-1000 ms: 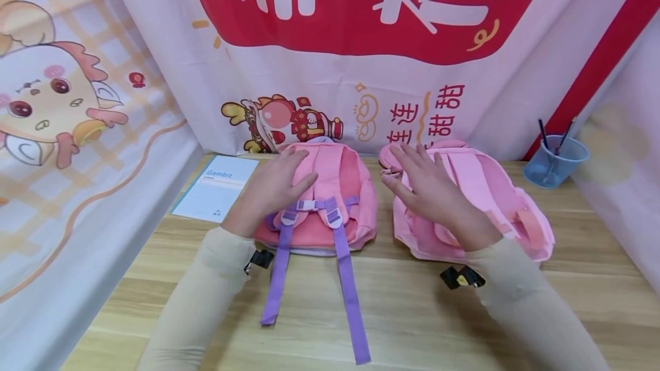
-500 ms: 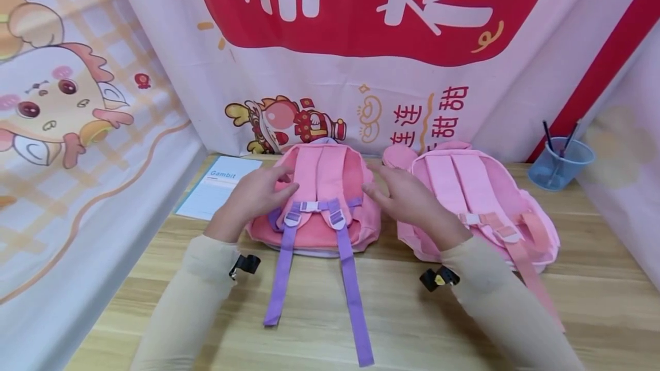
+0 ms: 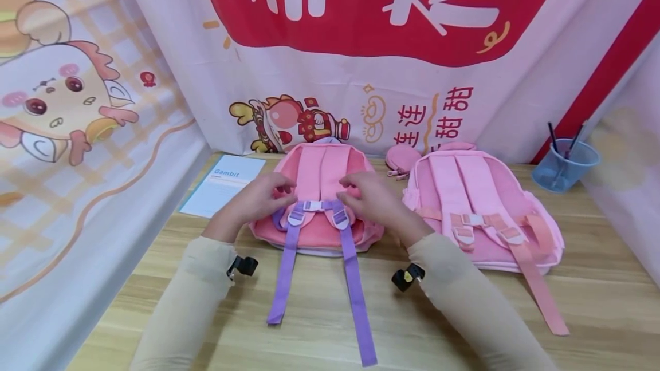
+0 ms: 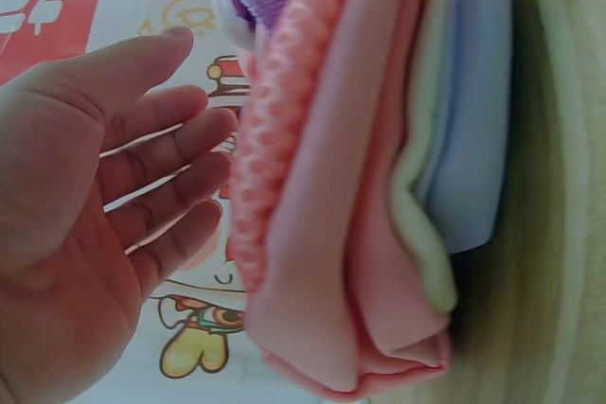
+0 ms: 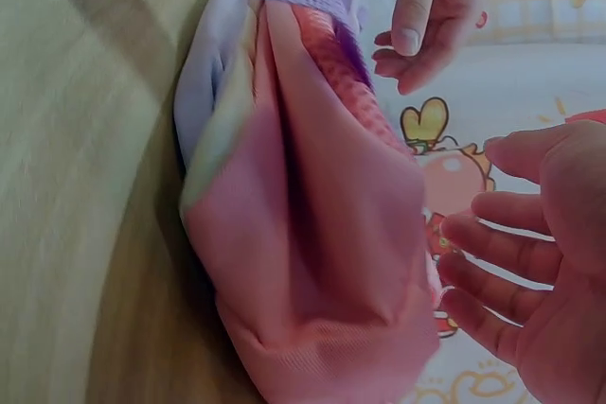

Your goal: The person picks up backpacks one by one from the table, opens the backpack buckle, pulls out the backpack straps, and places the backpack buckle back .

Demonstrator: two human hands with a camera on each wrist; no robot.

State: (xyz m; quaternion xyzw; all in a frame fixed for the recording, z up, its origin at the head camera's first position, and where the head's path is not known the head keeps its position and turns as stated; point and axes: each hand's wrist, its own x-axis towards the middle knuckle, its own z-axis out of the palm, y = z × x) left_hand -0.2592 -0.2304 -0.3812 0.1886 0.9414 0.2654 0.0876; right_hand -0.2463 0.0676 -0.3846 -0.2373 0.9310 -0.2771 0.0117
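Observation:
A small pink backpack (image 3: 309, 173) with purple webbing straps (image 3: 358, 302) lies on the table, its shoulder straps facing up. A white buckle (image 3: 313, 205) joins the purple chest strap across it. Above its left side hovers my left hand (image 3: 255, 199), fingers slightly bent and holding nothing. My right hand (image 3: 378, 202) is over the opposite side, equally loose. In the left wrist view, the left hand (image 4: 104, 196) is spread beside the bag's layered side (image 4: 331, 196). The right wrist view has the right hand (image 5: 544, 253) apart from the pink fabric (image 5: 322, 234).
A second pink backpack (image 3: 454, 188) with peach straps lies to the right, a round pink pouch (image 3: 402, 157) by its upper corner. At the back right stands a blue mesh cup (image 3: 564, 168) with pens. A "Gambit" notebook (image 3: 222, 188) lies left. Printed cloth (image 3: 361, 62) hangs behind.
My right hand has moved left, from above the second backpack to the purple-strapped one. My left hand has shifted slightly toward me and lower. Both backpacks stay in place.

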